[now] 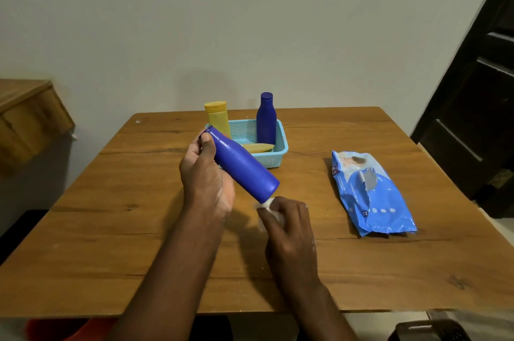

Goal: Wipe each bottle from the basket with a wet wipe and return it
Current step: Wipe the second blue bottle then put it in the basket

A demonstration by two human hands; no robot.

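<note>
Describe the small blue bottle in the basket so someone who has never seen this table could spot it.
On the wooden table, find the light blue mesh basket near the far edge. The small blue bottle stands upright in its right corner. Unlike the yellow bottle and the larger blue bottle gripped in the left hand, it is dark blue, round-capped and untouched.

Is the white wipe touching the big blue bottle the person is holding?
Touching. In the head view the wet wipe, pinched in the right hand, presses against the bottom end of the tilted blue bottle that the left hand holds.
</note>
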